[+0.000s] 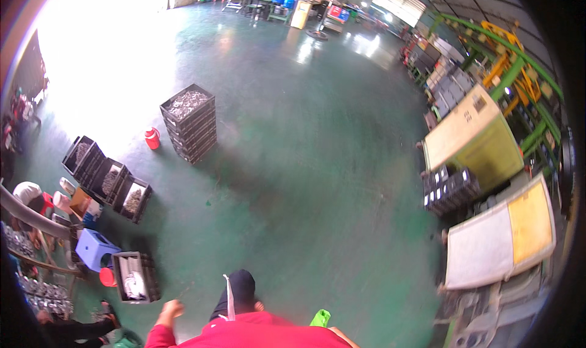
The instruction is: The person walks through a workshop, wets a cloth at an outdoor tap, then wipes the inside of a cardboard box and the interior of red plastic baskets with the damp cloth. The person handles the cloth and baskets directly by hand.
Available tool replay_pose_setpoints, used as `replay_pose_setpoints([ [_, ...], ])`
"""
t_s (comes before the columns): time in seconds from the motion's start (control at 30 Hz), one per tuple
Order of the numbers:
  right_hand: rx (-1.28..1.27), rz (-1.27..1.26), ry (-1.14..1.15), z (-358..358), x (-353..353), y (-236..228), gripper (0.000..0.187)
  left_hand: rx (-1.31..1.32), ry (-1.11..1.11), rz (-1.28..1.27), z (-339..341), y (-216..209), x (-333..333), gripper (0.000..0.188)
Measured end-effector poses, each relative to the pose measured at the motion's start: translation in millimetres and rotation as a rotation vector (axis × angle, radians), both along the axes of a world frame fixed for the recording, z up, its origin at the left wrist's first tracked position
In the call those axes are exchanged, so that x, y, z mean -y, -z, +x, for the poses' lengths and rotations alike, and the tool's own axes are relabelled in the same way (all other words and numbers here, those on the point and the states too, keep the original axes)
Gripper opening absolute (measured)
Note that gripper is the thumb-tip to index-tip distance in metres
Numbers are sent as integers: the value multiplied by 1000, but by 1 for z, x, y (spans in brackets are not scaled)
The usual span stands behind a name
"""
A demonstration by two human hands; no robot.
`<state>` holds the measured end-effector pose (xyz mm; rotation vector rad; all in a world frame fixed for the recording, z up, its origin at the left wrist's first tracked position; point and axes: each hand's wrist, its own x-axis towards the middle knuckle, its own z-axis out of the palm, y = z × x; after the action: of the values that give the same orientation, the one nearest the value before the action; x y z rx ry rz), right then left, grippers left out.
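Note:
My left hand (173,308) swings out beside my red sleeve, its fingers curled in and nothing visible in them. It is a little to the right of a dark crate (146,275) holding pale pieces, and does not touch it. Of my right arm (345,337) only a bit of bare skin shows at the lower edge; the fingers are hidden. Close to that arm is a bright green, soft-looking piece (320,317); whether my right hand holds it cannot be told. A white cord (229,296) hangs in front of my red shirt, above my dark-clothed leg (243,285).
Ahead on the green floor stands a tall stack of dark crates (190,128) beside a red jug (152,138). Open crates (105,180), a blue stool (94,249) and a co-worker's dark-clothed limb (76,330) are at left. Wheeled carts (488,244) line the right.

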<state>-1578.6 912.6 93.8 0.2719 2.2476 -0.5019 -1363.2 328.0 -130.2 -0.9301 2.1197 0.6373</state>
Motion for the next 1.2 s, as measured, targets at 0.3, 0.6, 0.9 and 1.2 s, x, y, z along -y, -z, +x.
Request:
replay_pose_setpoints([
  [0.3, -80, -51, -164, -406, 114, -17, 46, -107, -55, -235, -270, -63, 90, 15],
  [0.6, -97, -19, -48, -803, 254, -12, 41, -1079, 54, 577, -1127, -156, 99, 28],
  [0.9, 177, 57, -558, -1188, 349, -10, 43, -196, 177, -46, -1071, -63, 247, 28],
  [1.2, 79, 151, -386, -1523, 569, -3, 46, 179, -419, -179, -1301, -86, 416, 34],
])
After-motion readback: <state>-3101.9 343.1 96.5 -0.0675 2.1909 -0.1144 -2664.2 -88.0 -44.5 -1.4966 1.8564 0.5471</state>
